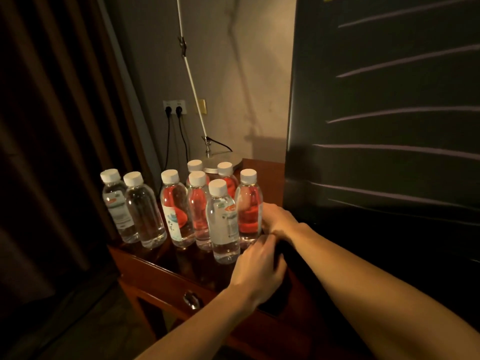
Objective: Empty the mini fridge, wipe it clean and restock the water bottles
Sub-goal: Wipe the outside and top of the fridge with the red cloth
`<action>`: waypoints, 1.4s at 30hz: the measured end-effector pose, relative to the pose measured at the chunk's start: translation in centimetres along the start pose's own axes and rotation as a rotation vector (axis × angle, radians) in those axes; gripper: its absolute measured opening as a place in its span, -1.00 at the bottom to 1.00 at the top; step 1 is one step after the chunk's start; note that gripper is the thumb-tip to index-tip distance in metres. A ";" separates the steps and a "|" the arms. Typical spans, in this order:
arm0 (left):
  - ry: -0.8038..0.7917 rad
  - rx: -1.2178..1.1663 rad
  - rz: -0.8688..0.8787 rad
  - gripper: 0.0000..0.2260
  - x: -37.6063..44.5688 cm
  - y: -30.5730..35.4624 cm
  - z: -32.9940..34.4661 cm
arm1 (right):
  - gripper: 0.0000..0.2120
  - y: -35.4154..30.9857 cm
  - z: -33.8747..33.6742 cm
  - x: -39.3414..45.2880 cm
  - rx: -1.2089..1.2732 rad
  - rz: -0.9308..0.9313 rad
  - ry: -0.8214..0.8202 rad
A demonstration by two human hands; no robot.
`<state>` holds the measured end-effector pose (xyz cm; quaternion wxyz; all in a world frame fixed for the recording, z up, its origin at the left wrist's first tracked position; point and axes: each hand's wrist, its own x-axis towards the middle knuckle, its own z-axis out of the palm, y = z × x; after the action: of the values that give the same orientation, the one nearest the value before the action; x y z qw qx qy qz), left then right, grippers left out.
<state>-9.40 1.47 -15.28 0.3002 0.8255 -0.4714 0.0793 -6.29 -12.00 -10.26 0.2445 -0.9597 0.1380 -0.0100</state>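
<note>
Several clear water bottles with white caps stand bunched on a wooden side table. The nearest bottle is at the front, and the rightmost bottle shows red behind it. My right hand lies against the lower side of that rightmost bottle, its fingertips hidden. My left hand is just below it, with fingers curled over a dark cloth-like thing on the table's right part. The dark mini fridge fills the right of the view.
A lamp base with a thin white pole stands behind the bottles. Two plugs sit in a wall socket. A dark curtain hangs at the left. The table's drawer has a metal knob.
</note>
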 end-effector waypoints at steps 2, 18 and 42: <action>-0.007 -0.006 -0.003 -0.82 0.2 -0.4 0.2 | -0.73 0.2 0.7 1.1 -0.041 -0.002 0.055; 0.040 -0.021 -0.126 -0.81 0.5 0.7 0.4 | -0.79 2.6 -4.4 -11.1 -0.213 -0.013 0.732; 0.001 -0.509 -0.055 -0.84 1.5 15.9 1.9 | -0.89 11.3 -11.4 -29.7 0.033 -0.076 1.130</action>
<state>-22.00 -6.74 -9.52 0.5007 0.7357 -0.4534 -0.0499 -38.72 -18.80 -4.14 0.1471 -0.8057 0.2126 -0.5329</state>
